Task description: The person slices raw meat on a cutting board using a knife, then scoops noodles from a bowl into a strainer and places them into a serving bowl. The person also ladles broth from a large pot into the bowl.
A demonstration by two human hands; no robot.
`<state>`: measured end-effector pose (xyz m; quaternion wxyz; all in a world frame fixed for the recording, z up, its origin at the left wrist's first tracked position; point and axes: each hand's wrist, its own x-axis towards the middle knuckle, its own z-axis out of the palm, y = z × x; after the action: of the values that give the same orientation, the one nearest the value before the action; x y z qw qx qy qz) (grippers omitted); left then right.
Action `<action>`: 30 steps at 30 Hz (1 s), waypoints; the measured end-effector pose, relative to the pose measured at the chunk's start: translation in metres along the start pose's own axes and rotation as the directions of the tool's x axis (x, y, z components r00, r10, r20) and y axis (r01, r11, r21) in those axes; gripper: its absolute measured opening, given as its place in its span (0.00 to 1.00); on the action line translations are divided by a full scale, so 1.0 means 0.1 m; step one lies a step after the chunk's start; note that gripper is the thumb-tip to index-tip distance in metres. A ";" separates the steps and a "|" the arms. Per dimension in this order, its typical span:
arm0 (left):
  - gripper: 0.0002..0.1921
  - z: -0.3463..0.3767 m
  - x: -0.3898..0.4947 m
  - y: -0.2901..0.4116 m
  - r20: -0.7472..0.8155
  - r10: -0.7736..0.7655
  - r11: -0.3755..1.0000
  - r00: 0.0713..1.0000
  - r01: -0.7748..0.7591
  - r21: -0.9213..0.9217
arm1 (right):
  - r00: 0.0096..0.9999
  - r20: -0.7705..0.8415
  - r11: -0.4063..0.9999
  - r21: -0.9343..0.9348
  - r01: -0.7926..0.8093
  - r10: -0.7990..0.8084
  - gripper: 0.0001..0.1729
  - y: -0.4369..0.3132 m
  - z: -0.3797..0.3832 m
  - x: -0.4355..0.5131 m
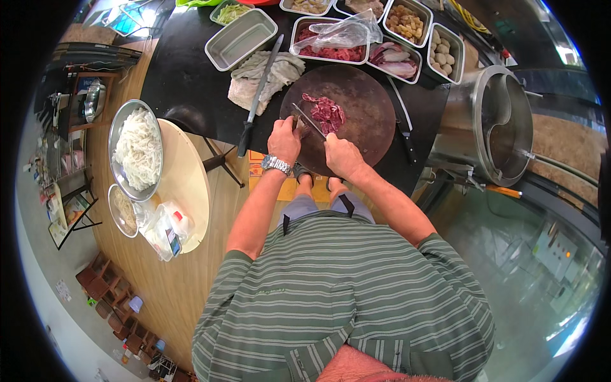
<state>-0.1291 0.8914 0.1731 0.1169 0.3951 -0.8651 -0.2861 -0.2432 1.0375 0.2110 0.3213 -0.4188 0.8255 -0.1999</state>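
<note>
My right hand (342, 155) grips a knife (309, 120), its handle mostly hidden in the fist and its blade slanting up and left over a round chopping board (370, 119). Just left of the blade, the fingers of my left hand (284, 142) are on a dark piece of meat (300, 128) at the board's left edge. My palm hides part of that piece. Beyond the blade lies a small heap of sliced red meat (328, 113), near the board's middle.
Left of the board are a crumpled cloth (262, 79) and a sharpening steel (265, 86). Another knife (403, 114) lies to the right. Metal trays of food (329, 59) line the back, one with a plastic glove (341, 33) on it. A large steel pot (477, 124) stands at right.
</note>
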 end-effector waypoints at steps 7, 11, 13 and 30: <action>0.09 0.09 -0.01 -0.11 0.093 0.186 0.980 0.978 -0.192 0.050 | 1.000 -0.012 1.000 -0.015 0.002 -0.002 0.08 -0.12 0.09 0.09; 0.09 0.13 -0.02 -0.13 0.100 0.152 0.988 0.983 -0.154 0.006 | 0.999 0.011 0.997 -0.059 0.049 -0.048 0.07 -0.04 0.10 -0.14; 0.09 0.11 -0.01 -0.16 0.112 0.148 0.989 0.983 -0.150 0.007 | 0.997 0.045 0.994 -0.087 0.063 -0.060 0.07 0.03 0.09 -0.27; 0.06 0.10 0.01 -0.15 0.048 0.130 0.991 0.990 -0.129 -0.025 | 0.998 0.042 0.997 -0.071 0.044 -0.041 0.07 -0.03 0.23 -0.18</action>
<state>-0.1248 0.8862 0.1565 0.1179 0.3296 -0.8883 -0.2973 -0.2176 1.0491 0.2028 0.3184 -0.4513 0.8164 -0.1685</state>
